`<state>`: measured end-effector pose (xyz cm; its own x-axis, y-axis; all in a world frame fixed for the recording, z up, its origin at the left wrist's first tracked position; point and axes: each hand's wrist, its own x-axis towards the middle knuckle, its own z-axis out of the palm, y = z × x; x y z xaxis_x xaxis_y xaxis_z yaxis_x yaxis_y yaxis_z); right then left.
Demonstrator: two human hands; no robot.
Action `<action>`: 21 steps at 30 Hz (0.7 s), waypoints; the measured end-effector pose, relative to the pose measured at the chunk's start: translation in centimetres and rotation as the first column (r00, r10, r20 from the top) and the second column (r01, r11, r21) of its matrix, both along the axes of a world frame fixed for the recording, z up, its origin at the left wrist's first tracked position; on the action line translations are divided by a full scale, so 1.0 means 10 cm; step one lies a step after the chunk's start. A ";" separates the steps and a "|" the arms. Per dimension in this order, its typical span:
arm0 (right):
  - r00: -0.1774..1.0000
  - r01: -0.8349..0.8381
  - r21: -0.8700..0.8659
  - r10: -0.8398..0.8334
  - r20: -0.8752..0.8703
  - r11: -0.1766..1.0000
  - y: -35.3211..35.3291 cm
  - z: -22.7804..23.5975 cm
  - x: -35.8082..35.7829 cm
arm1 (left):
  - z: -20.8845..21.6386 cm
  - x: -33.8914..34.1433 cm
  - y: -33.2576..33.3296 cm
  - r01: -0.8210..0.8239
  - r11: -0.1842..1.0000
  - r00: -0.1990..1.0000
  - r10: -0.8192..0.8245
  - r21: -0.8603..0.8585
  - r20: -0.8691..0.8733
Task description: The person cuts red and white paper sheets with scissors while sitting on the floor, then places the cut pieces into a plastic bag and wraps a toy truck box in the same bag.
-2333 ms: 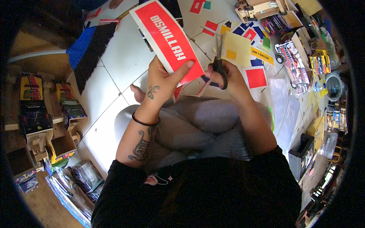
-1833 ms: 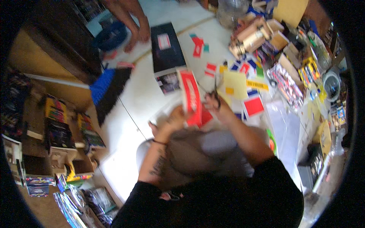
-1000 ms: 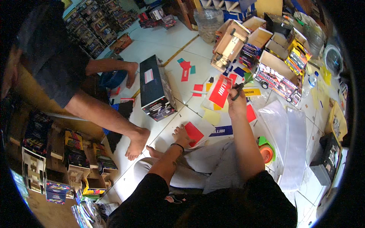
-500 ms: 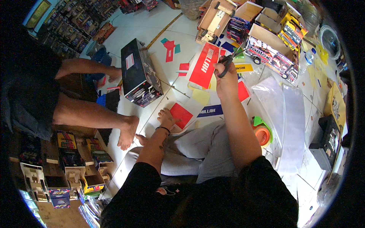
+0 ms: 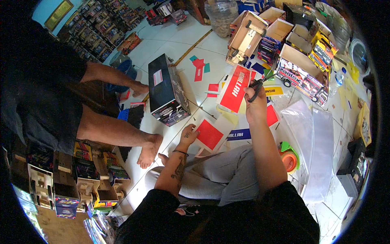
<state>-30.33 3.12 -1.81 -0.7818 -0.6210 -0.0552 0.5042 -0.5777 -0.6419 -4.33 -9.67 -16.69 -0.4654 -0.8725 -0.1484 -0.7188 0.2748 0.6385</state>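
My left hand (image 5: 187, 136) pinches the left edge of a white-bordered sheet with a red square (image 5: 209, 134), low over the floor before my crossed legs. Black-handled scissors (image 5: 255, 90) are gripped in my right hand (image 5: 256, 107), their blades pointing up and away to the right. Just left of that hand is a red sheet with white lettering (image 5: 235, 89); whether the hand touches it I cannot tell. A blue strip with white lettering (image 5: 239, 134) lies between my forearms, partly under the left-hand sheet. Beyond the scissors is a yellow lettered strip (image 5: 273, 90).
A black box (image 5: 168, 91) stands left of the sheets, near another person's bare legs (image 5: 118, 126). Wooden toy trucks (image 5: 302, 77) crowd the far right. Clear plastic sheets (image 5: 317, 150) and an orange and green tape roll (image 5: 289, 160) lie right of my right forearm.
The view has shifted, moving the whole scene right and down. My left hand, earlier resting over the red square's edge, now pinches the sheet. The scissors stay in my right hand.
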 end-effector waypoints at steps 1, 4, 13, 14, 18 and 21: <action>1.000 -0.006 -0.006 0.006 -0.009 1.000 0.00 0.00 0.00 | 0.06 -0.04 -0.02 0.031 0.998 0.999 -0.033 -0.059 -0.036; 1.000 0.005 -0.001 -0.005 -0.025 1.000 0.00 -0.02 -0.02 | 0.20 -0.33 0.00 -0.072 0.972 0.907 0.156 0.222 -0.392; 0.956 0.140 0.190 -0.082 -0.282 0.972 0.04 -0.24 -0.40 | -0.07 -1.16 0.34 0.152 0.711 0.785 0.335 0.686 -0.521; 0.924 0.163 0.276 -0.048 -0.380 0.947 0.06 -0.32 -0.52 | -0.12 -1.06 0.35 0.192 0.806 0.903 0.079 0.560 -0.423; 0.693 0.371 0.639 0.257 -0.673 0.674 0.01 -0.80 -0.89 | -0.10 -0.53 0.40 0.094 0.848 0.960 0.061 0.521 -0.272; 0.660 0.511 0.808 0.467 -0.588 0.294 -0.09 -1.16 -0.90 | 0.18 -0.05 0.35 0.064 0.958 0.967 0.009 0.278 -0.253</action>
